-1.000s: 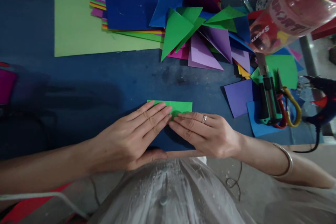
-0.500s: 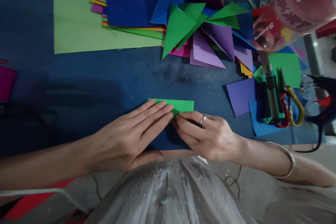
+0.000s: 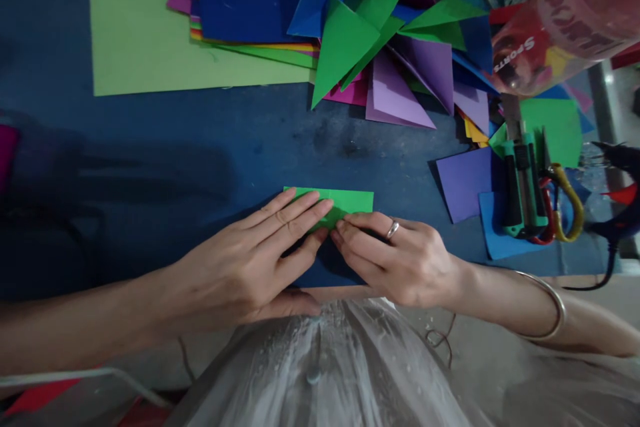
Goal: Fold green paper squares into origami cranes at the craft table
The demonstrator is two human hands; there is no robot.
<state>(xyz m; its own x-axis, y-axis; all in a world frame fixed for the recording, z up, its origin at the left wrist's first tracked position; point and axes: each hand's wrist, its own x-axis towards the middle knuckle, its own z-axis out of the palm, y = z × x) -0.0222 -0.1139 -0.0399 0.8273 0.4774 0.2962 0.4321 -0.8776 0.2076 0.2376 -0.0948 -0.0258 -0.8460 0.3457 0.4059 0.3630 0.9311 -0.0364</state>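
Note:
A small folded green paper (image 3: 350,201) lies flat on the dark blue table (image 3: 200,153) near its front edge. My left hand (image 3: 250,263) rests on the paper's left half with fingers stretched out and pressing down. My right hand (image 3: 395,257), wearing a ring, has its fingertips curled onto the paper's lower right edge. The fingertips of both hands meet at the paper's middle. Most of the paper's lower part is hidden under my fingers.
A heap of folded paper triangles (image 3: 390,47) and a stack of coloured sheets (image 3: 240,0) lie at the back, on a large light green sheet (image 3: 135,40). At right are a cutter (image 3: 520,180), scissors (image 3: 563,207), a glue gun (image 3: 620,200) and a red bottle (image 3: 565,13).
My right hand's fingers have curled from flat to bent at the paper's edge. My left hand's fingers have lifted slightly. The view has shifted a little.

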